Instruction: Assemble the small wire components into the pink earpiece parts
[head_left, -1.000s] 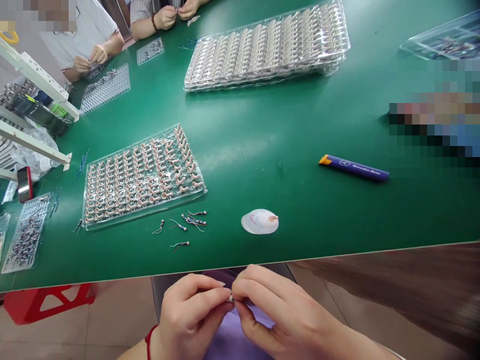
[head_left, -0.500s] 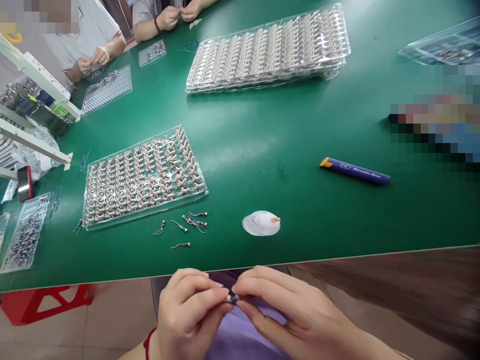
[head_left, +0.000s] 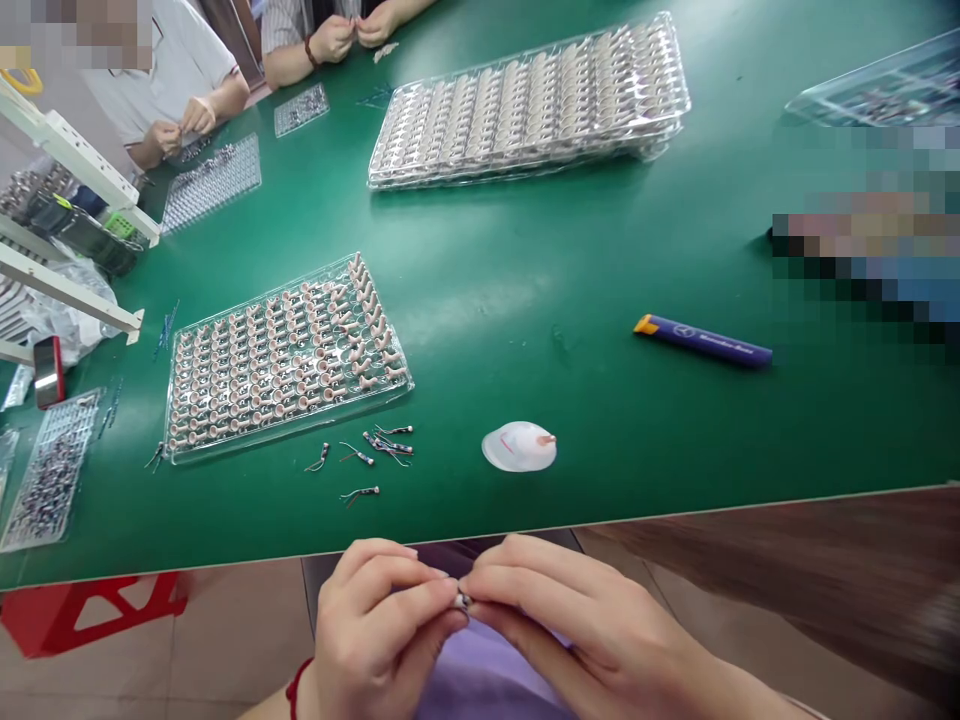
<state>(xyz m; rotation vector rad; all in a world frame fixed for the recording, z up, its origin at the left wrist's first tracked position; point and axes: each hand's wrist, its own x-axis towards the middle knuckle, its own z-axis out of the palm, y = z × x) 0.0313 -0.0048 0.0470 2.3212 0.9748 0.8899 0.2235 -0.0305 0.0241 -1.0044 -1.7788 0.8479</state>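
Note:
Over my lap, below the table's front edge, both hands meet at a tiny dark-and-white component. My left hand pinches its pale end between thumb and fingers. The fingertips of my right hand are closed on its dark end and cover most of it. Several small wired components lie loose on the green table in front of me. Right of them rests a white oval dish with a small pinkish piece on its edge. A clear tray holds rows of beige, cup-shaped parts.
Stacked clear trays of beige parts stand farther back. A purple and yellow cutter-like tool lies on the right. At left are a phone, a tray of small parts and a white metal frame. Two co-workers' hands work across the table.
My fingertips have closed in a little on the component, so less of its dark part shows. The whole view has shifted slightly; the things on the table stay in place.

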